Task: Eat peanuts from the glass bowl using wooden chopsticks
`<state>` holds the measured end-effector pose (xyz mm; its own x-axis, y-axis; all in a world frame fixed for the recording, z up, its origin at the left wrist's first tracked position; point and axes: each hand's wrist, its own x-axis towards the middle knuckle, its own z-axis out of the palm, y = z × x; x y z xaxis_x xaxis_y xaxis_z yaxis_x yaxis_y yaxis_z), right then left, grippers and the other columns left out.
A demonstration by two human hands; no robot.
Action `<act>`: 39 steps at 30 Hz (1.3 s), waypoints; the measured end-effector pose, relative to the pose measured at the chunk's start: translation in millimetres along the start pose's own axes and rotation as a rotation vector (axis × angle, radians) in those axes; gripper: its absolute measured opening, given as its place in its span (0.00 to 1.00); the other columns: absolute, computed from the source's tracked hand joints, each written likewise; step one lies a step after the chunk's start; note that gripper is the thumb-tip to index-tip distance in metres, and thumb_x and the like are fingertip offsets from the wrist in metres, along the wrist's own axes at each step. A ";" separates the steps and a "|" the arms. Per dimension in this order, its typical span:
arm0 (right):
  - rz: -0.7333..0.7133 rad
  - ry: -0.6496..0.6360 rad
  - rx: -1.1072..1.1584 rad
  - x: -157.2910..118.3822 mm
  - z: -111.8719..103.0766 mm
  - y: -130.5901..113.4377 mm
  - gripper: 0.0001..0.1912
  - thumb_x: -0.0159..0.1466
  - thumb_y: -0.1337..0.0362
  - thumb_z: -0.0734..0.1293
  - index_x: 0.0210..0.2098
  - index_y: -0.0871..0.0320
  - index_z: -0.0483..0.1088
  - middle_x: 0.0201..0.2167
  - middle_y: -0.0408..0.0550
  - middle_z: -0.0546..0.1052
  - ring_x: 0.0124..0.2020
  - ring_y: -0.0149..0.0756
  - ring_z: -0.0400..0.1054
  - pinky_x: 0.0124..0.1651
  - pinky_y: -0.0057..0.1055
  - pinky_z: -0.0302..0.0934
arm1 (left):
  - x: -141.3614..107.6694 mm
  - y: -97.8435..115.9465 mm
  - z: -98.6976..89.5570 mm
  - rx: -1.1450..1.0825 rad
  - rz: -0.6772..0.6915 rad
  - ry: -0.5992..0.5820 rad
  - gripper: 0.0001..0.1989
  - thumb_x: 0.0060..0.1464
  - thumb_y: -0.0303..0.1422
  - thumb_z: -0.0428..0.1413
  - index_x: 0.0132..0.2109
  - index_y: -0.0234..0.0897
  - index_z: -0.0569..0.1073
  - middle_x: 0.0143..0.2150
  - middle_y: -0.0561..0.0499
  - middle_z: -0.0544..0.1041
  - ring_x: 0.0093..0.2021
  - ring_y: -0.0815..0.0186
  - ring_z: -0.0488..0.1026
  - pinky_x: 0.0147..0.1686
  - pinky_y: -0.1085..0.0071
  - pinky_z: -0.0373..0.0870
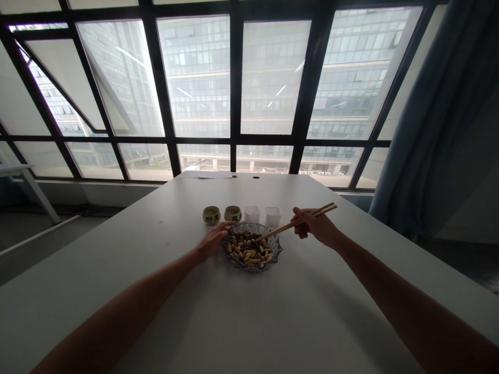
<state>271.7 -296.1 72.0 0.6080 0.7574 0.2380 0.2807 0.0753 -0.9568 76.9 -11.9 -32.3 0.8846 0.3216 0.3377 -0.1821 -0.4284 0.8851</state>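
Note:
A clear glass bowl [252, 267] with a scalloped rim stands on the white table. It contains peanuts in their shells [251, 255] and small dark pieces, possibly seeds. My left hand [213, 240] grips the bowl's left rim, its fingers reaching along the far side. In my right hand [312, 224], to the right of the bowl, is a pair of wooden chopsticks [286, 226]. They slant down to the left, and their tips are among the bowl's contents. Whether the tips pinch anything is too small to tell.
Behind the bowl stand two yellowish cups with dark characters, a left cup [211, 215] and a right cup [233, 213]. Beside them are two translucent white containers, a left container [251, 213] and a right container [273, 216]. Papers [206, 175] lie at the table's far end, before large windows.

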 end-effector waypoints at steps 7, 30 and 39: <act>-0.002 -0.176 -0.128 -8.7 7.8 -15.0 0.30 0.54 0.37 0.73 0.23 0.62 0.75 0.15 0.48 0.76 0.13 0.30 0.68 0.16 0.24 0.62 | -2.5 7.5 1.4 0.021 -0.034 -0.019 0.30 0.54 0.45 0.52 0.61 0.36 0.71 0.48 0.45 0.78 0.50 0.52 0.74 0.52 0.58 0.69; -0.033 -0.236 -0.205 -14.3 14.4 -25.4 0.30 0.57 0.37 0.70 0.25 0.62 0.75 0.17 0.48 0.77 0.16 0.31 0.70 0.18 0.25 0.64 | -3.8 17.2 2.9 0.454 0.048 0.001 0.28 0.59 0.43 0.50 0.63 0.39 0.69 0.57 0.42 0.72 0.59 0.50 0.66 0.63 0.51 0.58; -0.034 -0.225 -0.164 -17.3 21.5 -28.4 0.30 0.56 0.37 0.71 0.24 0.61 0.75 0.17 0.48 0.77 0.16 0.31 0.70 0.18 0.24 0.63 | -5.5 14.5 3.6 0.231 0.023 -0.047 0.31 0.59 0.45 0.51 0.65 0.35 0.66 0.58 0.41 0.75 0.57 0.49 0.71 0.59 0.55 0.66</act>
<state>237.2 -297.4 91.4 0.4209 0.8827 0.2091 0.4261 0.0111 -0.9046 70.9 -22.9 -22.5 0.9013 0.2722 0.3369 -0.1044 -0.6184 0.7789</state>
